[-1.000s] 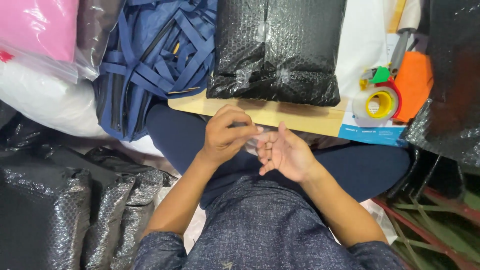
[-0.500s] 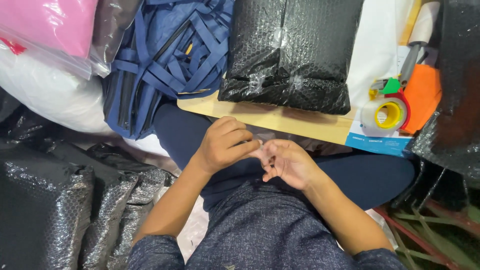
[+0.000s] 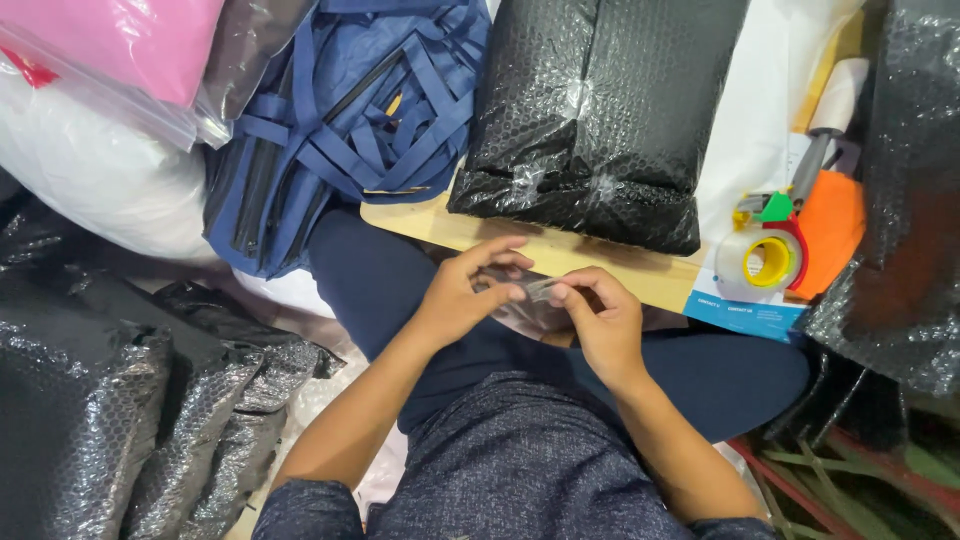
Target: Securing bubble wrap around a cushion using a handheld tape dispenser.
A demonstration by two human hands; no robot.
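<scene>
Both hands meet over the person's lap, pinching the same small piece of clear tape point(image 3: 535, 290) between them. The left hand point(image 3: 465, 295) grips one end between thumb and forefinger, its other fingers curled loosely; the right hand point(image 3: 600, 320) nips the opposite end with its fingertips. The strip looks pulled taut, likely so that it does not fold and stick to itself. What lies beneath the tape, a crumple of clear film perhaps, is too blurred to tell.

Just beyond the hands, a light wooden board point(image 3: 560, 250) rests across the knees as a work surface. On it, toward its far edge, sits a parcel wrapped in black bubble wrap point(image 3: 600, 110), already sealed with clear tape patches. At the board's right end a tape dispenser with a yellow-cored roll point(image 3: 765, 255) stands within easy reach of the right hand, beside an orange object point(image 3: 830, 230).

Off the board's left end lies a navy blue bag with straps point(image 3: 350, 110), then a white sack point(image 3: 90, 170) and a pink packet in clear plastic point(image 3: 110, 40). Heaps of black bubble wrap point(image 3: 110, 420) fill the floor to the left.
</scene>
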